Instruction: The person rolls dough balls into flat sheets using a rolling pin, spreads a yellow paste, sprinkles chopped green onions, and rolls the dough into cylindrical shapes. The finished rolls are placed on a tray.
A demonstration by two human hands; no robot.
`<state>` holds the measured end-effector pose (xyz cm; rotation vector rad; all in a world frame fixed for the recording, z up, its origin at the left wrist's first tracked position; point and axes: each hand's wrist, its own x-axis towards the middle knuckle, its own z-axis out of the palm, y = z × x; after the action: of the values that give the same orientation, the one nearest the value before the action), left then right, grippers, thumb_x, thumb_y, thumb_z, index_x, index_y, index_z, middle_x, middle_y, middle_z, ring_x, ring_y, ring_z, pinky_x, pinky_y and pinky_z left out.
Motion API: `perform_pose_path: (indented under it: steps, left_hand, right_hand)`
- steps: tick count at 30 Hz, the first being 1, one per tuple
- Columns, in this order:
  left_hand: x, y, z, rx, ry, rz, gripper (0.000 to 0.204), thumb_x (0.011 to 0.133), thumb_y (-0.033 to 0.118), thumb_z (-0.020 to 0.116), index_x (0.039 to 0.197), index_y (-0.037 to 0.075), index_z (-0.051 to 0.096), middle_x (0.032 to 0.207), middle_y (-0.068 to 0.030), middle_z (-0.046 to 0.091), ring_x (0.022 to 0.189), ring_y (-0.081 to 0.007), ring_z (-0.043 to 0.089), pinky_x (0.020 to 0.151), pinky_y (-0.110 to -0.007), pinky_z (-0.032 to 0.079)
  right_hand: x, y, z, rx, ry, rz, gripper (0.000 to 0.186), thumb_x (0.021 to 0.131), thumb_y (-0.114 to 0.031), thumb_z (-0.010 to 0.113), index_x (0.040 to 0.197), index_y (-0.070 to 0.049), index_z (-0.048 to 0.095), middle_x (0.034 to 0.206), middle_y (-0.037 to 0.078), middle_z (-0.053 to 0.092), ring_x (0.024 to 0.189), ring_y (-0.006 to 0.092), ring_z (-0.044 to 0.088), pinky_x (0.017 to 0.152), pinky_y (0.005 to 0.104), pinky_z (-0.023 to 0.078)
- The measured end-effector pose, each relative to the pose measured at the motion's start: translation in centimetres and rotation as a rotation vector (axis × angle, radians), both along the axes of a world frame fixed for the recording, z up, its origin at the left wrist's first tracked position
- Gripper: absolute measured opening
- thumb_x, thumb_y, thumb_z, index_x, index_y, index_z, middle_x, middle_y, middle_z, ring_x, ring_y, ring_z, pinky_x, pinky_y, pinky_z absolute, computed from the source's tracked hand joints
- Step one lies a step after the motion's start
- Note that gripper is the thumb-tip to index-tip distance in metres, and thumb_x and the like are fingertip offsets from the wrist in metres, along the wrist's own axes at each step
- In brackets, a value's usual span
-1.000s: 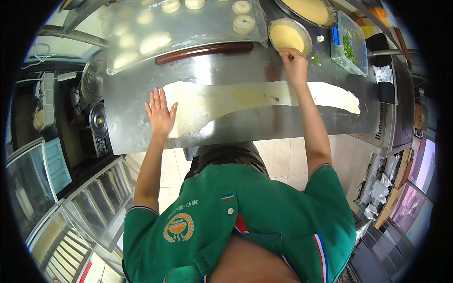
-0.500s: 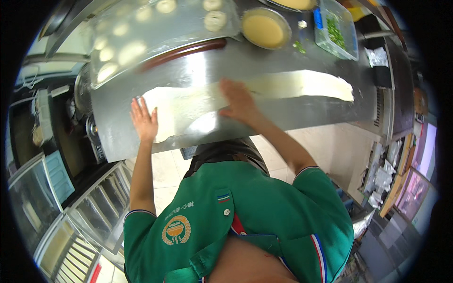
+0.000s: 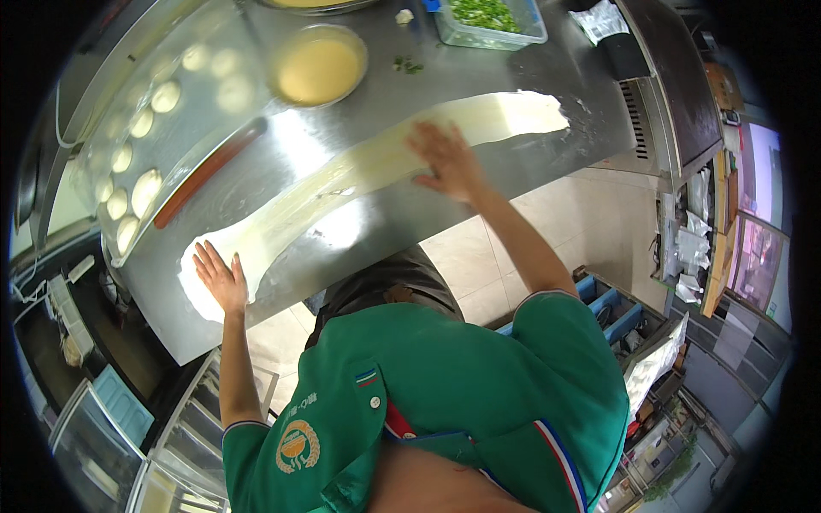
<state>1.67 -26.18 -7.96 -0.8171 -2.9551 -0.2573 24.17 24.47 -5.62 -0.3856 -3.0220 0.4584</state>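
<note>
A long, thin sheet of pale dough (image 3: 312, 192) stretches across the steel table from near left to far right. My left hand (image 3: 221, 275) lies flat on its wide left end, fingers extended. Over the right half of the strip is my right hand (image 3: 446, 161), open with fingers spread; slight blur hides whether it presses on the dough. Neither hand grips anything. Beyond the strip on the left rests a reddish-brown rolling pin (image 3: 205, 175), beside a tray of round dough pieces (image 3: 147, 190) that seem to be under clear plastic.
A metal bowl of yellow batter (image 3: 318, 68) stands behind the dough. Farther right is a clear plastic box of chopped green onion (image 3: 492, 36), with green bits (image 3: 408, 65) spilled nearby. The table's front edge (image 3: 410, 234) runs close to my body.
My view has turned, so the table now slants. My left hand has gone from beside the dough's left edge onto that end. My right hand is farther along the strip to the right.
</note>
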Motion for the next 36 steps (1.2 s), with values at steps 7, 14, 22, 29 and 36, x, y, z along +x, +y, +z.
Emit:
perform_pose_path:
  steps: [7,14,22,29,36]
  left_hand:
    - [3.0,7.8,1.4,-0.039,-0.108,-0.202,0.082,0.094,0.038,0.059,0.157,0.003,0.018,0.164,-0.0173,0.016,0.152,-0.033,0.015,0.122,-0.052,0.009]
    - [6.6,18.7,3.1,-0.058,-0.226,-0.366,0.089,0.089,0.044,0.065,0.157,0.007,0.022,0.163,-0.0137,0.021,0.151,-0.0298,0.019,0.122,-0.051,0.009]
    - [10.7,24.5,4.7,0.033,-0.461,-0.829,0.084,0.087,0.046,0.066,0.155,0.015,0.029,0.162,-0.0091,0.025,0.148,-0.0296,0.026,0.121,-0.054,0.016]
    - [9.2,28.6,3.6,0.174,-0.246,-0.609,0.076,0.089,0.046,0.065,0.153,0.017,0.036,0.161,-0.0132,0.026,0.147,-0.0303,0.027,0.119,-0.054,0.018]
    - [10.3,33.9,1.8,0.279,-0.145,-0.661,0.051,0.088,0.033,0.068,0.134,0.013,0.059,0.149,-0.0109,0.043,0.141,-0.0276,0.037,0.118,-0.055,0.021]
  right_hand:
    - [7.6,17.0,-1.4,0.377,-0.056,-0.686,0.086,0.095,-0.06,0.049,0.148,0.005,0.032,0.154,0.033,0.026,0.145,0.045,0.023,0.117,0.057,0.018]
    - [6.2,12.9,-3.1,0.188,0.216,-0.645,0.096,0.09,-0.057,0.06,0.149,0.009,0.024,0.15,0.043,0.019,0.142,0.057,0.017,0.116,0.0603,0.016]
    - [1.6,0.8,1.4,-0.026,0.194,-0.167,0.088,0.089,-0.047,0.064,0.151,0.002,0.026,0.157,0.028,0.02,0.145,0.0452,0.021,0.117,0.0575,0.017]
    - [0.0,1.9,-0.9,-0.093,0.138,-0.019,0.085,0.089,-0.046,0.063,0.152,-0.001,0.028,0.16,0.019,0.023,0.148,0.0361,0.023,0.119,0.0529,0.019]
    - [3.1,3.7,0.1,0.03,0.093,-0.05,0.083,0.089,-0.045,0.064,0.151,-0.001,0.029,0.159,0.019,0.027,0.147,0.035,0.025,0.119,0.0502,0.021]
